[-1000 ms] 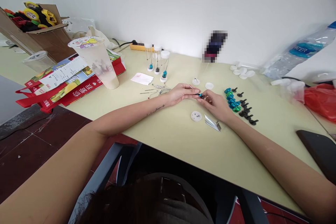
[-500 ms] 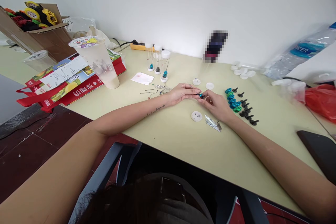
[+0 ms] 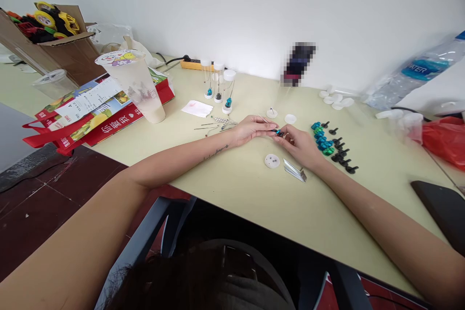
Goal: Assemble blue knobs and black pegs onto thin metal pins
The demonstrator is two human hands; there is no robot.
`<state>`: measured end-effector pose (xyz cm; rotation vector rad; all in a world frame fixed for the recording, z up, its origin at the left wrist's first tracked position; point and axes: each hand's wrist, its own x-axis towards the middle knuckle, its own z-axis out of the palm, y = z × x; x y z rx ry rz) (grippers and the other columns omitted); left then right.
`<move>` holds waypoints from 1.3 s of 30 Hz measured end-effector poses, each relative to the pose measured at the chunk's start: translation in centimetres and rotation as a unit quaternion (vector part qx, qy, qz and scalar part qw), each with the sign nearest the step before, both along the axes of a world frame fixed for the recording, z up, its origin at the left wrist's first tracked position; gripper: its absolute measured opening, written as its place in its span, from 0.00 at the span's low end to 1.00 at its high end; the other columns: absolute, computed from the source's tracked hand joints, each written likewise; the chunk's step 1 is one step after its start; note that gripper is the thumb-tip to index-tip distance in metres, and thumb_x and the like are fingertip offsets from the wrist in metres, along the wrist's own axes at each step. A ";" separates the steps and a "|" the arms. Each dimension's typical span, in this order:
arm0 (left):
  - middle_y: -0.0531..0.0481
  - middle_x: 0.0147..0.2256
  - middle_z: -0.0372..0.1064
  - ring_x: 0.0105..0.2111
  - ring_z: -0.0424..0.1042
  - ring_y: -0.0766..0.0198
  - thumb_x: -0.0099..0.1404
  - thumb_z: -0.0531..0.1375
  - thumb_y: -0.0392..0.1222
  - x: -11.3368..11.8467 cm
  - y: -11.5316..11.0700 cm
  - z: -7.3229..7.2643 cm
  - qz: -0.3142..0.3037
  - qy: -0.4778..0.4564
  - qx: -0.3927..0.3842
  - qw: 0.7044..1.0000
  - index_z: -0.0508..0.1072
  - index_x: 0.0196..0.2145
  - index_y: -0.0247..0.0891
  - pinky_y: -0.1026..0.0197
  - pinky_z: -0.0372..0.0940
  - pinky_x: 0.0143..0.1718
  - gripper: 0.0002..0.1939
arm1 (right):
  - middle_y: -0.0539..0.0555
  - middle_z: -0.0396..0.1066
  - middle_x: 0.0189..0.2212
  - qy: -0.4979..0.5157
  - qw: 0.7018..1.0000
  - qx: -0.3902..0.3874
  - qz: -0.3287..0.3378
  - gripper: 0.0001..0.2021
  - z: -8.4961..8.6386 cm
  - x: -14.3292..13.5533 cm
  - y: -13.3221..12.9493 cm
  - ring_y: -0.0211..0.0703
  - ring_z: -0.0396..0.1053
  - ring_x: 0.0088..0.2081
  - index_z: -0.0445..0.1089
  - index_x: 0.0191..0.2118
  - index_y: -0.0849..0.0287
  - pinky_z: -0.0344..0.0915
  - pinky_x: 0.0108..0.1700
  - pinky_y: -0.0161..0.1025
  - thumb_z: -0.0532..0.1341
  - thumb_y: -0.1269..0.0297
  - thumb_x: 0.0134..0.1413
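Observation:
Between my two hands is a small blue-and-black part, partly covered by fingers. My left hand pinches it from the left, and a thin metal rod sticks up from those fingers. From the right, my right hand grips the same part with thumb and fingertips. Just below lie a round white disc with dark dots and a row of bent metal rods. Right of my right hand sit several shiny blue and green pieces beside several black screw-like pieces.
Clear tubes with white caps stand at the back, near loose thin rods and a paper slip. A plastic drink cup and red bag are on the left. A water bottle and black phone are right.

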<state>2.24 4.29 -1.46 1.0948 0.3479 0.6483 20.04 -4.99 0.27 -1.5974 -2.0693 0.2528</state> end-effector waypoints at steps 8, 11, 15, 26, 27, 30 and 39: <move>0.45 0.36 0.76 0.38 0.75 0.64 0.51 0.69 0.37 0.0 0.0 0.0 0.002 -0.004 -0.003 1.000 0.77 0.33 0.29 0.54 0.62 0.56 0.11 | 0.46 0.61 0.18 0.001 1.000 -0.003 -0.003 0.12 0.1 0.0 0.0 0.38 0.59 0.21 0.62 0.36 0.55 0.53 0.26 0.35 0.55 0.52 0.60; 0.45 0.36 0.76 0.38 0.76 0.64 0.51 0.69 0.37 0.0 0.0 0.0 0.003 -0.004 -0.003 1.000 0.77 0.33 0.29 0.54 0.62 0.56 0.11 | 0.45 0.61 0.18 0.004 1.000 -0.004 -0.002 0.11 0.0 0.0 0.0 0.38 0.59 0.21 0.61 0.35 0.55 0.53 0.26 0.35 0.55 0.52 0.60; 0.45 0.36 0.76 0.38 0.75 0.65 0.51 0.69 0.38 0.0 0.0 0.1 0.006 0.000 -0.004 1.000 0.77 0.33 0.30 0.54 0.62 0.56 0.12 | 0.46 0.61 0.18 0.005 1.000 -0.001 0.001 0.11 -0.1 0.1 0.0 0.38 0.59 0.22 0.61 0.35 0.55 0.53 0.26 0.35 0.55 0.52 0.60; 0.44 0.34 0.77 0.37 0.76 0.63 0.47 0.71 0.37 -0.1 -0.6 0.7 0.010 -0.002 0.004 1.000 0.78 0.33 0.29 0.53 0.62 0.55 0.14 | 0.46 0.62 0.18 0.070 0.996 -0.047 0.023 0.18 0.5 0.1 -0.2 0.39 0.61 0.22 0.64 0.33 0.55 0.56 0.29 0.37 0.46 0.49 0.65; 0.44 0.34 0.77 0.37 0.76 0.63 0.47 0.71 0.37 -0.2 -0.7 0.7 0.011 -0.005 0.004 1.000 0.78 0.33 0.29 0.52 0.62 0.55 0.15 | 0.46 0.62 0.18 0.074 0.996 -0.047 0.027 0.19 0.5 0.1 -0.2 0.39 0.61 0.22 0.64 0.32 0.55 0.56 0.29 0.37 0.45 0.49 0.65; 0.45 0.32 0.76 0.36 0.76 0.62 0.45 0.72 0.37 -0.1 -0.9 0.8 0.017 -0.008 -0.001 1.000 0.78 0.32 0.29 0.51 0.64 0.54 0.15 | 0.47 0.61 0.18 0.078 0.995 -0.042 0.035 0.21 0.5 0.3 -0.2 0.39 0.62 0.23 0.65 0.31 0.56 0.56 0.30 0.37 0.43 0.49 0.66; 0.45 0.34 0.76 0.36 0.76 0.62 0.47 0.71 0.40 -0.2 -0.8 0.6 0.023 0.002 0.008 1.000 0.78 0.35 0.30 0.54 0.64 0.53 0.17 | 0.49 0.68 0.26 0.142 0.989 -0.040 0.032 0.15 0.6 0.1 -0.4 0.39 0.63 0.22 0.61 0.45 0.55 0.60 0.30 0.38 0.49 0.50 0.64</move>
